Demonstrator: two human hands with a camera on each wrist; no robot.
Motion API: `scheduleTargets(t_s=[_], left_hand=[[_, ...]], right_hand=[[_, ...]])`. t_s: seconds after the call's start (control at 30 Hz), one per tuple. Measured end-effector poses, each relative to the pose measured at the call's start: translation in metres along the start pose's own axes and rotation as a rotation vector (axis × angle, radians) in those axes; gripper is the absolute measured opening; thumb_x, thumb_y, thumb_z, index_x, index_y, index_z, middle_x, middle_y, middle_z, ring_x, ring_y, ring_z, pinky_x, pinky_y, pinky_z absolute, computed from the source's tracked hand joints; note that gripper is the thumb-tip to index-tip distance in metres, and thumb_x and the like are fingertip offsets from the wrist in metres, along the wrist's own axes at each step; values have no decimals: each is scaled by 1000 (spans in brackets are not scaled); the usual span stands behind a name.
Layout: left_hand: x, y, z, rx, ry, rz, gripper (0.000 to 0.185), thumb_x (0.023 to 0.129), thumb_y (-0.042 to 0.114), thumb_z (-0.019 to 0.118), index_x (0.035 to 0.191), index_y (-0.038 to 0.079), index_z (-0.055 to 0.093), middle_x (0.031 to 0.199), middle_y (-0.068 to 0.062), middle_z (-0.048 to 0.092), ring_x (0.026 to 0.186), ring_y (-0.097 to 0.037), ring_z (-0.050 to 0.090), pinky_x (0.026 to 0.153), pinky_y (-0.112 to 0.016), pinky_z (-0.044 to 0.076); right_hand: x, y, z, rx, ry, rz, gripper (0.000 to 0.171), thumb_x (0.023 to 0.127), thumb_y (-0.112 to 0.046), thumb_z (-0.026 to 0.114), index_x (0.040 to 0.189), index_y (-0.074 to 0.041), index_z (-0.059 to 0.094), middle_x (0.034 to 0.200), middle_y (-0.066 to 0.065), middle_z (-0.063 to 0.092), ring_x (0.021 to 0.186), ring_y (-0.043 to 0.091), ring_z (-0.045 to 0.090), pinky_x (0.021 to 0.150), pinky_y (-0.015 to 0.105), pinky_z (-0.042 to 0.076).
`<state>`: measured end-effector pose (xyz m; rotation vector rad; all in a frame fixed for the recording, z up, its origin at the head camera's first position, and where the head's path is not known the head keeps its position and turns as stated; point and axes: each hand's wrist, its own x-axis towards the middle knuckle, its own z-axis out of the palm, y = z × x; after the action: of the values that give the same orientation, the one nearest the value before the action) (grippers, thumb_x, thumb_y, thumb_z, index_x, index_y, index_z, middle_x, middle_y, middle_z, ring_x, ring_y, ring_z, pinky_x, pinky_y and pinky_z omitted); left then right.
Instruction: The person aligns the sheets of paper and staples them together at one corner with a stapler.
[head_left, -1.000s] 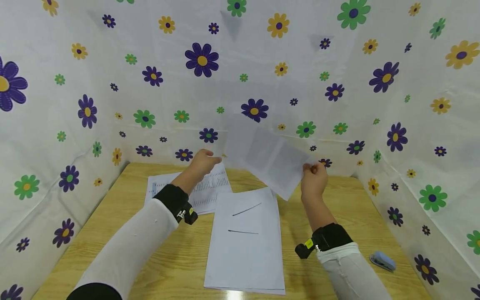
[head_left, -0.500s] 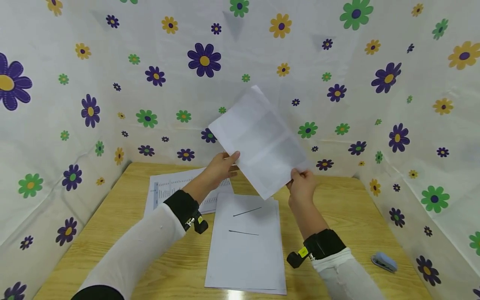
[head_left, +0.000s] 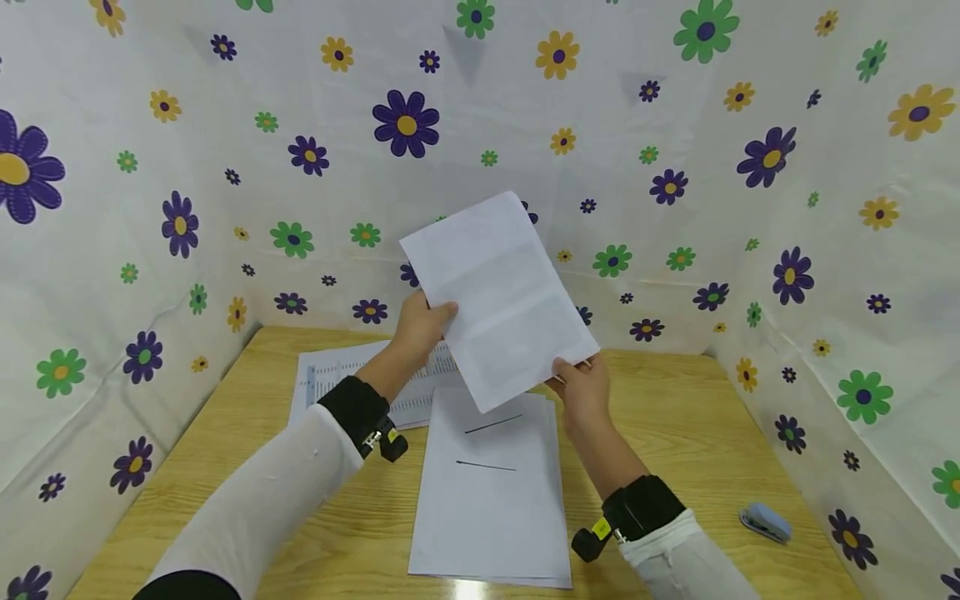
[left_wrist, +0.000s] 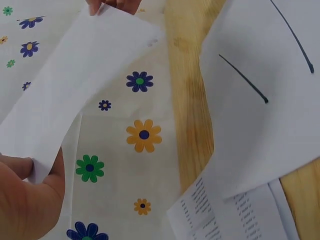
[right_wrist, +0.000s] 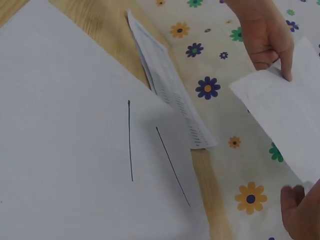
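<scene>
Both hands hold a white sheet of paper [head_left: 495,292] up at a slant above the table's back half. My left hand [head_left: 422,327] pinches its left edge, thumb on the near face and fingers behind. At the lower right corner my right hand [head_left: 583,390] grips the sheet between thumb and fingers. Faint fold-like bands cross the paper. Below lies a stack of white paper [head_left: 491,517] whose top sheet bears two dark drawn lines. In the left wrist view the left thumb and fingers [left_wrist: 52,185] clasp the sheet's edge.
Printed sheets [head_left: 337,371] with rows of small text lie at the back left, partly under the stack. A blue stapler [head_left: 765,522] rests at the right of the wooden table [head_left: 660,417]. Flower-patterned cloth [head_left: 480,108] encloses the back and sides.
My left hand, earlier apart from the sheet, now pinches its left edge. The held sheet has swung left and turned to face me more. My right hand has moved left and slightly down.
</scene>
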<state>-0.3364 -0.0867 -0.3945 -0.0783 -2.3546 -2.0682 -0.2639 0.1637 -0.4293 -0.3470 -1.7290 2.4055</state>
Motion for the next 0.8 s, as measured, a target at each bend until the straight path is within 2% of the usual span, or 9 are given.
scheduleTargets(t_s=[0.13, 0.2, 0.3, 0.43, 0.57, 0.8], left_hand=[[-1, -3, -8, 55, -33, 3, 56, 104, 16, 57, 156, 15, 38, 157, -11, 47, 141, -36, 49, 111, -52, 45], [-3, -2, -11, 76, -81, -2, 56, 104, 14, 57, 157, 12, 37, 156, -13, 47, 140, -37, 50, 110, -53, 46], [-7, 2, -11, 104, -170, -14, 55, 104, 13, 58, 155, 7, 38, 152, -17, 50, 135, -37, 55, 106, -53, 50], [-13, 11, -7, 154, -253, -36, 53, 103, 14, 60, 152, 3, 41, 148, -18, 54, 131, -37, 58, 104, -52, 51], [-20, 16, -3, 184, -281, -50, 52, 102, 14, 62, 150, 2, 44, 146, -18, 56, 131, -36, 58, 104, -52, 51], [-22, 15, -6, 213, -280, -29, 53, 100, 13, 66, 149, 3, 48, 142, -17, 59, 127, -36, 61, 100, -50, 55]], right_hand=[[6, -11, -10, -83, 36, -47, 64, 103, -12, 61, 158, -11, 28, 148, 14, 48, 129, 25, 54, 112, 39, 44], [10, -18, -15, -124, 17, -67, 62, 106, -18, 58, 160, -12, 27, 152, 12, 46, 134, 25, 52, 115, 38, 42], [15, -27, -18, -192, -40, -70, 60, 107, -23, 55, 160, -12, 29, 153, 11, 47, 135, 26, 52, 113, 39, 44], [20, -34, -15, -301, -79, -21, 55, 105, -26, 59, 155, -10, 42, 146, 11, 54, 129, 25, 54, 111, 42, 46], [18, -34, -13, -388, -95, 19, 45, 104, -23, 61, 144, -4, 52, 135, 13, 58, 120, 25, 55, 107, 43, 47], [15, -35, -17, -468, -149, 32, 38, 103, -16, 63, 136, 3, 55, 129, 18, 60, 116, 29, 60, 102, 44, 52]])
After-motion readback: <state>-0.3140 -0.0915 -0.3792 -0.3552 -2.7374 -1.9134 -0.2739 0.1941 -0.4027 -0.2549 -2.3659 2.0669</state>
